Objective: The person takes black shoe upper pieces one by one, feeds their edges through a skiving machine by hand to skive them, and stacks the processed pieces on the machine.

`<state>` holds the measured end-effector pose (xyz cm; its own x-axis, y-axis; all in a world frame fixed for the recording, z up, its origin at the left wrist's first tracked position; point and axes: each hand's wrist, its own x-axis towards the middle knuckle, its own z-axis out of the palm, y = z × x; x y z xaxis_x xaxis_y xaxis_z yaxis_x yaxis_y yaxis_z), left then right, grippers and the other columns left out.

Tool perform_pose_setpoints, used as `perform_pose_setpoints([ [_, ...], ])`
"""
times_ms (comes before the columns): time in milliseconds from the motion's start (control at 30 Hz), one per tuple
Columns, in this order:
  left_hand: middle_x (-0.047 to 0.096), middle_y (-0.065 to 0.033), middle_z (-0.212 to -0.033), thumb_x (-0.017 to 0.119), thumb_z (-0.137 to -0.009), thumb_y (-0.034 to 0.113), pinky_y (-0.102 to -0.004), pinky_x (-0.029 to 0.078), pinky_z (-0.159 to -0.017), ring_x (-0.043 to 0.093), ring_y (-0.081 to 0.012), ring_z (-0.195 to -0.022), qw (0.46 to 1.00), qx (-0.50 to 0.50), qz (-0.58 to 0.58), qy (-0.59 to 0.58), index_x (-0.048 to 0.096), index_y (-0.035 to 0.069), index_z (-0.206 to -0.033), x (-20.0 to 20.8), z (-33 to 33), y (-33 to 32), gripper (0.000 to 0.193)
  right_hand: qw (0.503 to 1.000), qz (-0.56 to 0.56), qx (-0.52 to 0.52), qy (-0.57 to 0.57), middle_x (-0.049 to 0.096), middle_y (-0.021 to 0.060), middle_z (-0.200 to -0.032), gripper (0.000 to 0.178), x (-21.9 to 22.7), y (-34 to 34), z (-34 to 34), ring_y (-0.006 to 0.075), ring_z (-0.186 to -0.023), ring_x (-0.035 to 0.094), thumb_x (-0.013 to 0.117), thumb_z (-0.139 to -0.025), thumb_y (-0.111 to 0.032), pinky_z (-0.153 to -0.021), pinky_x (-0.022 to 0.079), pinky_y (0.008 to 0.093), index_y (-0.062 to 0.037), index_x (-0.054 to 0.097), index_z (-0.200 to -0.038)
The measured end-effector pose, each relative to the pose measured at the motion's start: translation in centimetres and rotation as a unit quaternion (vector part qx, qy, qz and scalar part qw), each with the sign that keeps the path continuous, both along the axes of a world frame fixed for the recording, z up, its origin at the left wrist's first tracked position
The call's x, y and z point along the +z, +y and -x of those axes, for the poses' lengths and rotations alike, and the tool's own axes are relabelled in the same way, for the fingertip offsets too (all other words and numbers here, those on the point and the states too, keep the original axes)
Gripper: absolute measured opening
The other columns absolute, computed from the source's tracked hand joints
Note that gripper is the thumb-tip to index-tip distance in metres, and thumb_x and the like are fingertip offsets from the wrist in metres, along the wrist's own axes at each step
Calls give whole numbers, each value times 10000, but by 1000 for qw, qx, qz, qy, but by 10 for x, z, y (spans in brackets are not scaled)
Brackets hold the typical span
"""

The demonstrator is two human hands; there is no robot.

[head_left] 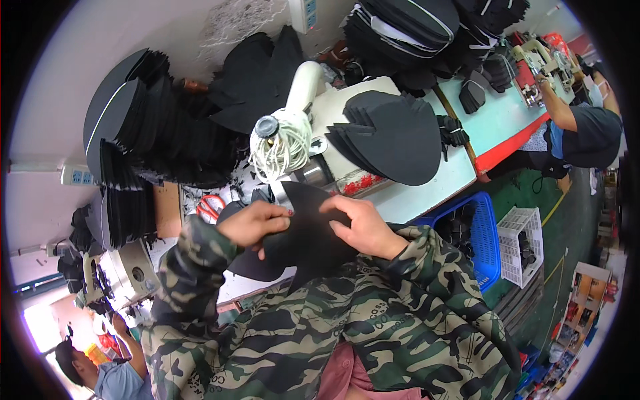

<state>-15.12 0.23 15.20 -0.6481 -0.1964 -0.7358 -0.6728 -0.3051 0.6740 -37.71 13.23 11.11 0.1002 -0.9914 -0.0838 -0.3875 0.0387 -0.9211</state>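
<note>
My left hand [255,225] pinches the edge of a flat black cut piece [308,223] between thumb and fingers. Above the right side of that piece is my right hand [365,227], with thumb and fingers apart; I cannot tell whether it touches the material. The piece lies at the front of a white sewing-type machine [303,90], close to its metal part [317,175]. More black material shows under and beside my left hand. A coil of white cord [283,147] hangs on the machine. Red-handled scissors [211,208] rest left of my left hand.
A fanned black stack [397,137] covers the table's right side. Tall tied black stacks [127,127] stand at left, others [403,30] at the back. A blue basket [492,233] and white crate [521,257] sit at right. Co-workers [590,127] are at right and lower left [120,377].
</note>
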Motion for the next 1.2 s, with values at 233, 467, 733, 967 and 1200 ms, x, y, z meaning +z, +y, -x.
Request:
perform_pose_setpoints([
  [233,532,26,-600,537,-952,222,-213,325,-358,430,-72,-376,990,97,-99,39,596,41,-831,-38,-18,-20,226,978,-89,14,-186,632,219,-1178,459,-23,8,-62,347,-1052,633,622,-813,-57,-918,486,387,15,554,-1261],
  [467,469,-22,-492,506,-975,256,-232,236,-316,360,-91,-314,980,130,-145,27,602,64,-857,-60,-18,-42,246,953,-60,-11,-298,658,110,-1040,501,-43,0,-81,91,-808,585,577,-848,2,-719,503,258,11,490,-1342],
  [733,614,-40,-749,540,-950,214,-332,474,-737,597,-140,-800,975,86,192,65,629,-29,-968,-93,23,0,259,999,-18,-12,-39,700,142,-908,306,-40,-14,-6,257,-724,660,627,-798,-103,-697,517,344,-33,678,-1091],
  [967,635,-98,-783,405,-1026,279,-259,437,-410,647,-164,-520,974,109,175,96,474,-38,-1248,-53,11,26,393,986,81,-143,-19,713,114,-864,213,4,7,41,153,-761,674,596,-830,11,-700,510,261,-2,695,-1019],
  [1200,629,-119,-617,405,-1010,204,-260,418,-373,610,-179,-428,979,132,156,-28,577,-44,-1037,-66,25,10,302,967,135,-203,73,683,197,-917,267,-7,1,16,326,-792,674,641,-826,-45,-708,521,352,2,660,-1089],
])
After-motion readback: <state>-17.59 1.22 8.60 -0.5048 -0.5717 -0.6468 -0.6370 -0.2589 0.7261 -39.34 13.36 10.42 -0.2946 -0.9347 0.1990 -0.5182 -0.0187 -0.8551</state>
